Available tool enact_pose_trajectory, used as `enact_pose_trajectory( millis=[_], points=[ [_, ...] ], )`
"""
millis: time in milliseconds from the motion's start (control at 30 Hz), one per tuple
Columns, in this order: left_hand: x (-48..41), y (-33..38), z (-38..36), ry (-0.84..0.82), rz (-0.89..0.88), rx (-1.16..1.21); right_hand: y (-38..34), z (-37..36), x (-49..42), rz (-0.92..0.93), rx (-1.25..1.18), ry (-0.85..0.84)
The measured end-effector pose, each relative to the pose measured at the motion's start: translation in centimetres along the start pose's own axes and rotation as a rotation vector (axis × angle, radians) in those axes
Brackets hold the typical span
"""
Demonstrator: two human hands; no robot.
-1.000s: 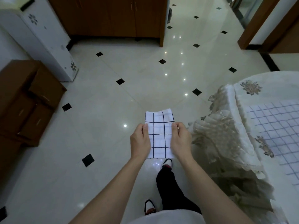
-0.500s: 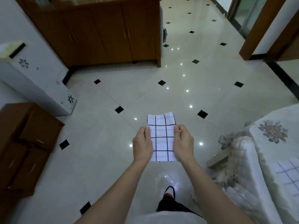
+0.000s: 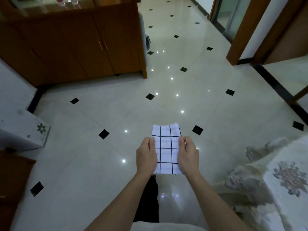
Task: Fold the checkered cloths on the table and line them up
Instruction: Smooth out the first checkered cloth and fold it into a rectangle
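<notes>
Midair, the folded checkered cloth (image 3: 166,149) is pinched along its long edges, left hand (image 3: 146,157) and right hand (image 3: 188,155) clamped on opposite sides. Bare tiled floor (image 3: 116,164) spreads below; the draped worktop (image 3: 283,172) edge sits right.

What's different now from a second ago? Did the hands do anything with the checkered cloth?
The view turned away from the table: it slid toward the right edge, the cloth lying on it left the picture, and more of the wooden cabinet shows. Unchanged: the left hand and right hand still pinch the folded checkered cloth by its sides.
</notes>
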State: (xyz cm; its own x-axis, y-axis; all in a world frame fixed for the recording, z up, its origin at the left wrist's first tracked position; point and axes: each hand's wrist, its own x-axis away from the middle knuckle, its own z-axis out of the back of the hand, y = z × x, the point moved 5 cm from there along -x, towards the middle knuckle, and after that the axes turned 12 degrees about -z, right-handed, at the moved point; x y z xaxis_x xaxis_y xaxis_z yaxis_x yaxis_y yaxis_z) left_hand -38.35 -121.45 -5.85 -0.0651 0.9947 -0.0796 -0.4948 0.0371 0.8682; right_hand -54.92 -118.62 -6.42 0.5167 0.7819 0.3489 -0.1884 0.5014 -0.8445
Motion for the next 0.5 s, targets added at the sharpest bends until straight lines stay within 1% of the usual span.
enact_pose_trajectory(
  millis=[133,333,500],
  points=[
    [-8.4,0.4,-3.1,-0.076,-0.027,0.056,-3.4,-1.2,-7.0,-0.036,-0.017,0.086],
    [-21.6,3.3,-8.0,-0.241,-0.155,0.073,-8.9,-1.3,-16.6,-0.132,-0.099,0.229],
    [-27.3,6.4,-13.5,-0.398,-0.226,0.080,-10.2,1.3,-21.3,-0.215,-0.167,0.390]
  ],
)
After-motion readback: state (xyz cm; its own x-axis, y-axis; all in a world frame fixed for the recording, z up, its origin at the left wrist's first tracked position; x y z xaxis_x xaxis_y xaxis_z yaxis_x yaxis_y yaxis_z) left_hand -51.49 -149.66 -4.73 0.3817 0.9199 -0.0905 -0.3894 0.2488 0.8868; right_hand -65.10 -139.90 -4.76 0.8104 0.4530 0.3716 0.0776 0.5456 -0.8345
